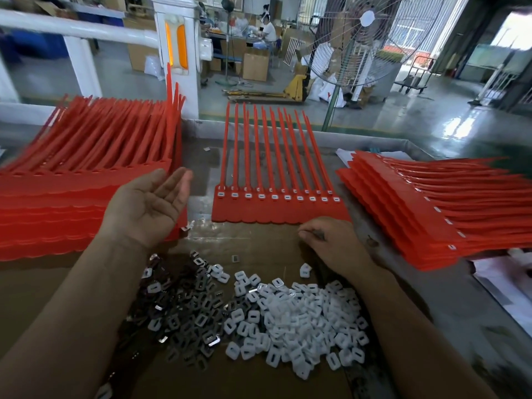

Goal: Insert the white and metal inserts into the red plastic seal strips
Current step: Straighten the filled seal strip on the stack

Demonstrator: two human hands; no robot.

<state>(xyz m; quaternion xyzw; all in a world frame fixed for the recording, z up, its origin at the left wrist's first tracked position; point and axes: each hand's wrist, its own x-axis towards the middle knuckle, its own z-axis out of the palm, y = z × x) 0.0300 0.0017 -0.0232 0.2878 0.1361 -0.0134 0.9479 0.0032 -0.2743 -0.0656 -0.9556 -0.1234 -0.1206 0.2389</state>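
OK, centre sheet (276, 210) of red seal strips lies flat on the bench (253, 243), tails pointing away, and every slot along its head row shows a white-framed insert, so by my read this sheet's done & we're btwn sheets. L hand (149, 203) is up, palm to the ceiling, fingers straight-ish & relaxed, nothing in it. It sits over the near corner of the left stack (86, 180) of red strips, prob. the unfilled supply, tho it's too blurry to check the slots. R hand (331, 243) is knuckles-up, just at the near edge of the centre sheet, fingers curled in w/ thumb & forefinger tips together. A small greyish bit shows at the tips, poss. a metal insert, but can't tell if it's really holding anything. The right stack (431, 205) shows white dots in its slots, so prob. the finished pile. Next move, my guess: shift the centre sheet to the R, then pull a fresh one off the left stack, which means L hand must turn over & grip a sheet edge right below it. Parts: white inserts (305, 315) are heaped just nearer than the R wrist, partly under that forearm. Metal inserts (184, 309) are heaped beside them, btwn the two forearms. Both piles are near, neither touched by any fingertip.
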